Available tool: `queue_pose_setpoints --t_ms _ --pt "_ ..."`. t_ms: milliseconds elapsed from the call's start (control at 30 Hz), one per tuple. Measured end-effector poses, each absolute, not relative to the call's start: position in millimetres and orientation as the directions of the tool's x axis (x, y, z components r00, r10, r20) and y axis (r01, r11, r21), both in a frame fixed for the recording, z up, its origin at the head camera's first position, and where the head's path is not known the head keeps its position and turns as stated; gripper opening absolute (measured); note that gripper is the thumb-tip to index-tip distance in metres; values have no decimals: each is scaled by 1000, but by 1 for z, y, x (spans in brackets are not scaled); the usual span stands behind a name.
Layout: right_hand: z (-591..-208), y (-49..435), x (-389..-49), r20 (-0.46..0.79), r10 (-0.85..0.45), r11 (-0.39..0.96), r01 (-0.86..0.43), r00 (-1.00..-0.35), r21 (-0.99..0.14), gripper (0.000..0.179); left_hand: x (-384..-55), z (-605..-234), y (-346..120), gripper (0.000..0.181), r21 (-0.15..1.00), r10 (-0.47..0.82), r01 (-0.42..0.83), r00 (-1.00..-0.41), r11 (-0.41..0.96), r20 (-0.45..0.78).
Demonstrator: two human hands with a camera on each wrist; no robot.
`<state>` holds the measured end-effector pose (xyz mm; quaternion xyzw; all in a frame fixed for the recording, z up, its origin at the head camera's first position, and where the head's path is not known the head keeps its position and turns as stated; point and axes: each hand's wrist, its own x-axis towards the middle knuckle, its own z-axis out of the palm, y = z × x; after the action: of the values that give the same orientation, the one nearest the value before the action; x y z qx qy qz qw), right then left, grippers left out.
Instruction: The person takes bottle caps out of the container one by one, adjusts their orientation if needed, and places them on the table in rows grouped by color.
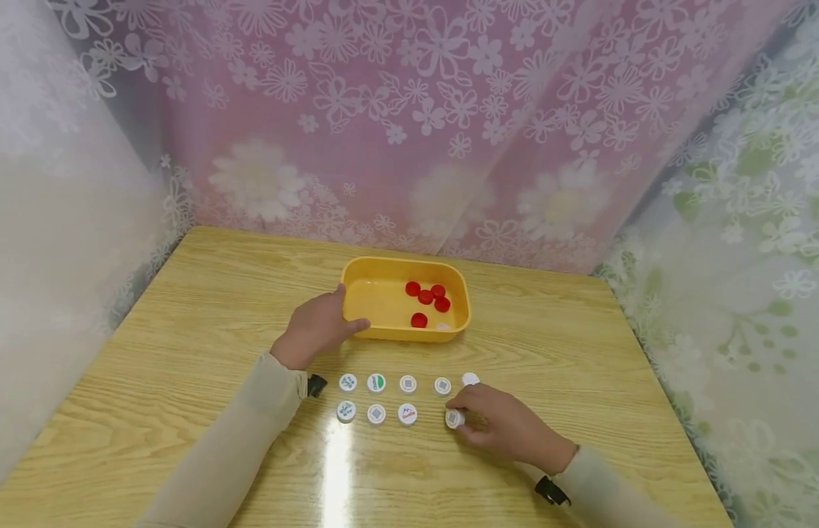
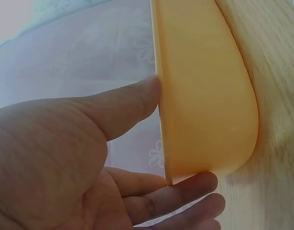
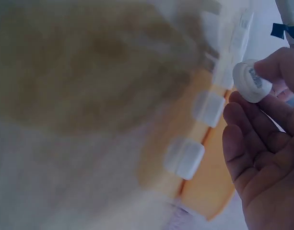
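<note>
My right hand (image 1: 511, 429) pinches a white bottle cap (image 1: 454, 419) with a grey square print between thumb and fingers. In the right wrist view this cap (image 3: 251, 82) shows tilted at the fingertips. Beside it on the table, several white printed caps (image 1: 376, 414) lie in two rows, and a plain white cap (image 1: 471, 378) sits just beyond the hand. My left hand (image 1: 320, 324) holds the left end of a yellow plastic tub (image 1: 402, 334), thumb at the front rim and fingers around the end wall, as the left wrist view also shows.
Several red caps (image 1: 425, 297) and a white one (image 1: 443, 326) lie inside the tub, toward its right side. The wooden table (image 1: 548, 330) meets a pink floral curtain (image 1: 383, 147) at the back, with pale curtains on both sides.
</note>
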<state>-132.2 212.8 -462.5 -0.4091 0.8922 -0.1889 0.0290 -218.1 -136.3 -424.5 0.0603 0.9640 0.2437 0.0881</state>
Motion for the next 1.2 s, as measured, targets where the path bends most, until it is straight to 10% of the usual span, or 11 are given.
queue_pose_setpoints --t_ms 1200 --pt "-473 194 -135 26 -732 656 -714 -681 -245 20 -218 -428 -135 80 546 155 71 -982 835 -109"
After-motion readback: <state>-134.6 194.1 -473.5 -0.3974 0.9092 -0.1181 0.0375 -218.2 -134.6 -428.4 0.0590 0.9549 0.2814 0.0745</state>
